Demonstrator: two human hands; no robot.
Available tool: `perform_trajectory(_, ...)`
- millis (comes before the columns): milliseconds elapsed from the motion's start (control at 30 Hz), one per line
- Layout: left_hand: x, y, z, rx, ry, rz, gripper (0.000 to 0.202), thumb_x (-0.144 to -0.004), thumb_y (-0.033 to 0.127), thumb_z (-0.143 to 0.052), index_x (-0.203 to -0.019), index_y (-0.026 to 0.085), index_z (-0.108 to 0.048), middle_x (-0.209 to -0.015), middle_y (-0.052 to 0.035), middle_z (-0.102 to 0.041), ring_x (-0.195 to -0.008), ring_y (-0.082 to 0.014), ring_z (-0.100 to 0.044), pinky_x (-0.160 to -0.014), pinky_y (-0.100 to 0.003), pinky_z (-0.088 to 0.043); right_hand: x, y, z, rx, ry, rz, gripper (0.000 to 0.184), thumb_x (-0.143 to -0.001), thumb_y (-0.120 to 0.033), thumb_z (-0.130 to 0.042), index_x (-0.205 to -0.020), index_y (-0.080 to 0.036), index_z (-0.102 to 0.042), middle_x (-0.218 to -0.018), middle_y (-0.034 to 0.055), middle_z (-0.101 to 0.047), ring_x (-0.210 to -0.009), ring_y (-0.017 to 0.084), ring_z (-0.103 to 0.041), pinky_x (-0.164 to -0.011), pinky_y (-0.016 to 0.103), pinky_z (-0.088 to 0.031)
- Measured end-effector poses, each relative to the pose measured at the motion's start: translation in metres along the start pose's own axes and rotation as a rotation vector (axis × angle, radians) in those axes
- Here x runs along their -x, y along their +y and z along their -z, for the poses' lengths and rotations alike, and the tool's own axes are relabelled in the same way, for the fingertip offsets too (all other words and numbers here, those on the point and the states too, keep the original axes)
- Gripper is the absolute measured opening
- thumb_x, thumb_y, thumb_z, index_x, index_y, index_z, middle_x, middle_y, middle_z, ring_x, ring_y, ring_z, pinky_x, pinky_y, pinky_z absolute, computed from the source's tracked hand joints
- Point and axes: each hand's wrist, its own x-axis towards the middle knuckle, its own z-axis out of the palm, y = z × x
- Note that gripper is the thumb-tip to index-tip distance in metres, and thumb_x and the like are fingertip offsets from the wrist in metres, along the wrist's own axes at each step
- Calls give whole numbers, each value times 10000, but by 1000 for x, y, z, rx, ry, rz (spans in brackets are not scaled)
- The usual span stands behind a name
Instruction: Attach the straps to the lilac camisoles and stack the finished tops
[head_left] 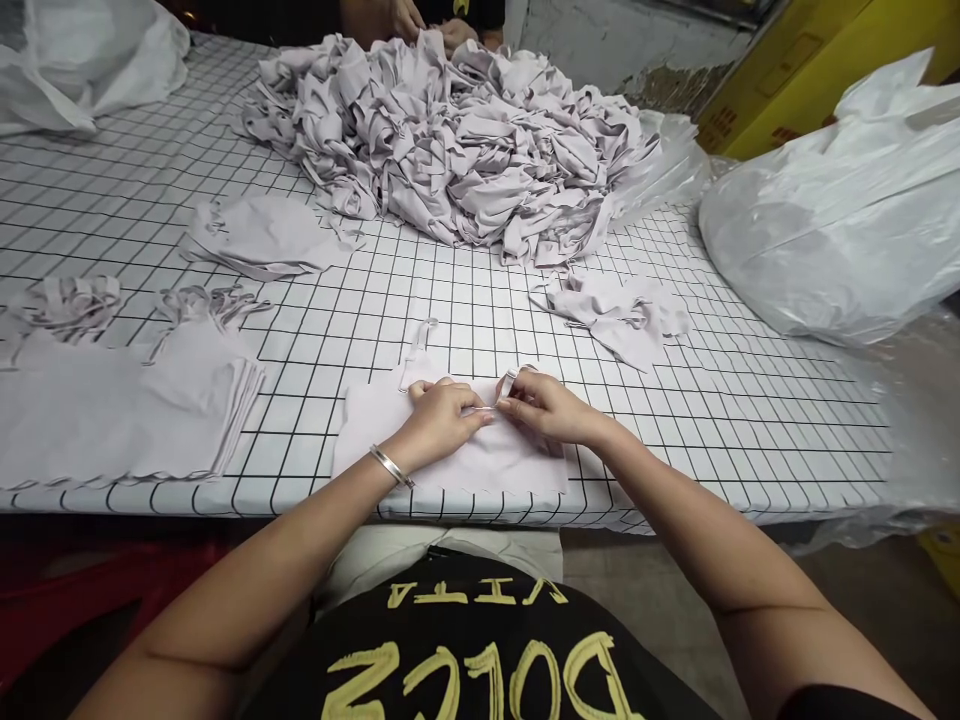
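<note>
A pale pinkish camisole [457,472] lies spread flat at the table's front edge, one thin strap [420,350] stretched away from me. My left hand [444,418], a silver bangle on its wrist, is closed in a pinch on the top's upper edge. Beside it, my right hand [551,408] pinches the other strap, with a small loop standing up by the fingers. The fingertips of both hands are close together, and a thin line of fabric runs between them. Part of the upper edge is hidden under the hands.
A big heap of crumpled pale garments [465,150] covers the far side, with a co-worker's hands [427,25] behind it. Flat stacked tops [120,410] lie at left, a folded piece [262,235] beyond. One loose garment [619,310] and a white plastic bag [832,220] are at right.
</note>
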Motion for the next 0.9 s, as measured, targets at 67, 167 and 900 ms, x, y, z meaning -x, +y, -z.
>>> perform_trajectory(67, 0, -1, 0, -2, 0, -2, 254, -843, 424, -614, -704, 216, -658, -807, 22, -691, -949, -206, -528, -913, -410, -200, 0, 1, 0, 8, 1, 0, 154, -889, -317, -517, -822, -182, -551, -792, 41, -525, -755, 174, -477, -694, 321, -400)
perform_trajectory(167, -1, -2, -1, -8, -3, -14, 270, -845, 428, -605, -692, 210, -649, -803, 16, -688, -944, -209, -523, -906, -409, -202, -1, 2, -2, 30, 4, 9, 156, -892, -319, -513, -822, -185, -551, -780, 38, -520, -760, 178, -475, -697, 325, -400)
perform_trajectory(900, -2, -5, -4, -38, 12, -8, 287, -838, 438, -614, -677, 205, -658, -743, 11, -668, -899, -208, -529, -884, -405, -213, -1, 2, -7, 84, 5, 18, 133, -881, -285, -518, -790, -188, -515, -783, 42, -525, -748, 177, -474, -686, 319, -392)
